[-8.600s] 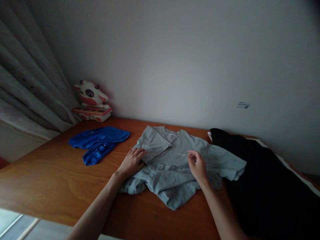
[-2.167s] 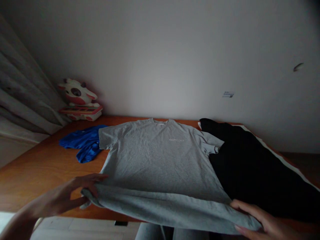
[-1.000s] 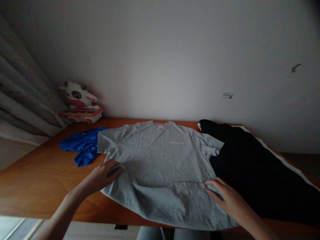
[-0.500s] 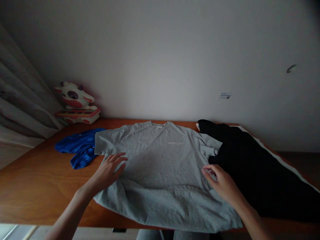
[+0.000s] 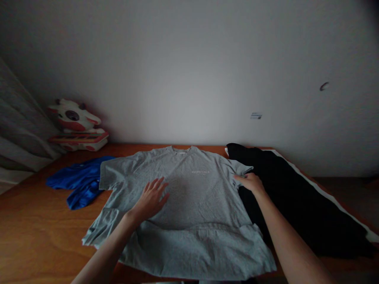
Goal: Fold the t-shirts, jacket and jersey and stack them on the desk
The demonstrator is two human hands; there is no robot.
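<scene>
A grey T-shirt (image 5: 189,201) lies spread front side up, its neckline toward the wall and its lower part folded and rumpled near the table's front edge. Over the left half of the shirt's front is my left hand (image 5: 152,197), palm down with fingers spread, holding nothing. At the right sleeve, my right hand (image 5: 250,181) pinches the sleeve's hem between thumb and fingers. Small pale lettering runs across the chest.
A crumpled blue garment (image 5: 78,179) lies left of the shirt, partly under its sleeve. Black fabric with a white edge (image 5: 290,197) covers the right side of the wooden table (image 5: 38,221). A cow-shaped toy keyboard (image 5: 78,126) stands at the back left, by the curtain.
My right hand has moved up from the shirt's side to the right sleeve and taken hold of it. My left hand has shifted inward over the shirt. The view has turned slightly right.
</scene>
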